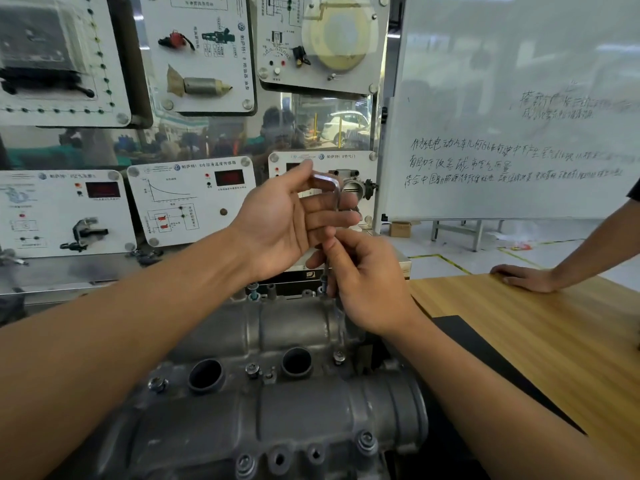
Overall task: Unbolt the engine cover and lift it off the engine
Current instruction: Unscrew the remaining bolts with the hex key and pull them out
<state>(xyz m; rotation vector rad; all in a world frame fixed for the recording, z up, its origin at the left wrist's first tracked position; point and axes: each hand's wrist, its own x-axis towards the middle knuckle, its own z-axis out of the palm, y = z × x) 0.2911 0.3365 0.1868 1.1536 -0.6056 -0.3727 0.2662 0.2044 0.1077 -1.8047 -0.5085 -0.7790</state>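
Observation:
The grey cast engine cover (291,341) lies in front of me, with two round holes and several bolts along its edges. An L-shaped hex key (334,199) stands upright over a bolt (324,284) at the cover's far edge. My left hand (287,220) is raised palm towards me, thumb and fingers round the key's short upper arm. My right hand (367,282) pinches the key's long shaft lower down, just above that bolt. Another raised bolt (254,289) stands to the left on the far edge.
A wooden table (540,327) with a black mat (485,355) lies to the right; another person's hand (523,277) rests on it. Training display panels (190,199) stand behind the engine, a whiteboard (512,109) at the back right.

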